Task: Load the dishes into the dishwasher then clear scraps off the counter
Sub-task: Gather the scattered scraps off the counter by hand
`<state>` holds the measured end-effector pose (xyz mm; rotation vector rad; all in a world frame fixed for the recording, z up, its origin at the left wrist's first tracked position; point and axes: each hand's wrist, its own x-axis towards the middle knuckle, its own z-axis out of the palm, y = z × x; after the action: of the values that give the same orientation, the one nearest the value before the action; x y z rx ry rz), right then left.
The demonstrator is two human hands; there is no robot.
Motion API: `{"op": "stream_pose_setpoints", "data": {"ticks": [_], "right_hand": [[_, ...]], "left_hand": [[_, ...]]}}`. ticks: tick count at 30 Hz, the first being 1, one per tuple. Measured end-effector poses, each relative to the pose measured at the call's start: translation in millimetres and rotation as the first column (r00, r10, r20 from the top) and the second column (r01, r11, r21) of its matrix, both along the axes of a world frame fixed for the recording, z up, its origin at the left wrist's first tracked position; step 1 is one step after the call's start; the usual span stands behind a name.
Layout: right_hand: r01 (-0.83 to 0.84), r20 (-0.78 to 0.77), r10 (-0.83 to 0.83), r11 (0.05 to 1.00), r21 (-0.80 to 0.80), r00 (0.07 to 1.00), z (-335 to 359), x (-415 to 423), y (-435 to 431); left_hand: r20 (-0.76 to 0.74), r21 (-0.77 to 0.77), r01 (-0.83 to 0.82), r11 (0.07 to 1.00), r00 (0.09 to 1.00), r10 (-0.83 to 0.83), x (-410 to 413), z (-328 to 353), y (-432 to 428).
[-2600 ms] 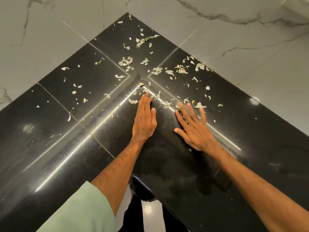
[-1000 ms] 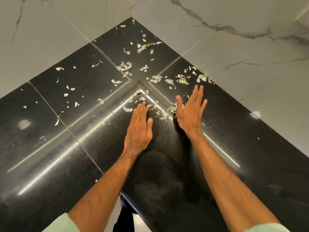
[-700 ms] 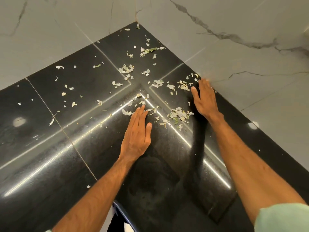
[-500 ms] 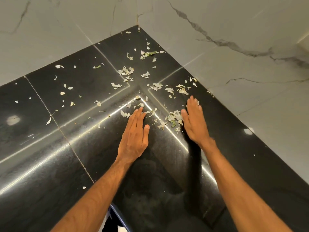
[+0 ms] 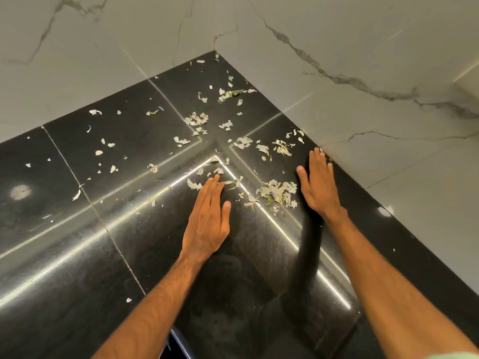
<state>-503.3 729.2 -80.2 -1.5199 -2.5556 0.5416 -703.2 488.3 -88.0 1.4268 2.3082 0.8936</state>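
Pale vegetable scraps lie scattered over the black corner counter (image 5: 129,255). A gathered pile of scraps (image 5: 277,193) sits between my two hands. My left hand (image 5: 207,221) lies flat on the counter, fingers straight, fingertips touching a few loose scraps (image 5: 194,183). My right hand (image 5: 318,185) lies flat to the right of the pile, fingers straight, fingertips close to the wall. More scraps (image 5: 280,147) lie beyond it, and others (image 5: 197,120) spread toward the corner. Neither hand holds anything.
White marble walls (image 5: 363,60) meet at the corner (image 5: 215,51) behind the counter. The counter's front inner edge (image 5: 178,338) is near my body. Small scraps (image 5: 103,149) dot the left slab.
My right hand swept scraps leftward into a pile, then moved back out to the right by the wall. My left hand stayed flat in place.
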Motion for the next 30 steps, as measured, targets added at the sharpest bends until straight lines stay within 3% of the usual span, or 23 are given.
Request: {"op": "stream_pose_setpoints", "data": {"ticks": [2,7,10,15,18,23,26,30], "right_hand": [[0.001,-0.051,-0.003,0.999,-0.034,0.999,-1.2,-5.0,-25.3],[-0.194,-0.174,0.179,0.978,-0.073,0.968,6.5,-1.3,-80.2],[-0.083,-0.204,0.086,0.996,0.024,0.975,12.5,2.9,-50.1],[0.046,-0.063,-0.049,0.998,-0.044,0.997,0.2,5.3,-1.7],[-0.019,-0.049,0.016,0.999,-0.051,0.999,-4.0,-5.1,-28.5],[-0.32,-0.202,0.29,0.937,-0.139,0.936,4.9,-15.6,-99.7],[-0.308,-0.309,0.245,0.935,-0.176,0.919,8.1,-23.8,-86.5],[-0.299,-0.221,0.263,0.943,-0.148,0.939,3.3,-43.0,-60.9]], "left_hand": [[-0.006,0.002,-0.002,1.0,1.0,0.002,0.2,0.8,0.7],[-0.014,0.008,-0.002,1.0,1.0,0.002,0.1,0.9,0.1],[-0.01,0.013,-0.006,1.0,1.0,0.006,0.0,0.6,0.7],[-0.012,0.001,-0.004,1.0,1.0,0.004,-0.6,-1.3,0.5],[-0.02,0.001,-0.006,1.0,1.0,0.006,0.1,-1.5,0.2],[-0.043,-0.018,-0.021,1.0,0.999,0.021,1.0,-0.6,1.4],[-0.134,-0.042,-0.091,0.995,0.987,0.084,0.1,-1.7,1.6],[-0.22,-0.079,-0.194,0.978,0.96,0.173,0.7,-0.8,1.7]]}}
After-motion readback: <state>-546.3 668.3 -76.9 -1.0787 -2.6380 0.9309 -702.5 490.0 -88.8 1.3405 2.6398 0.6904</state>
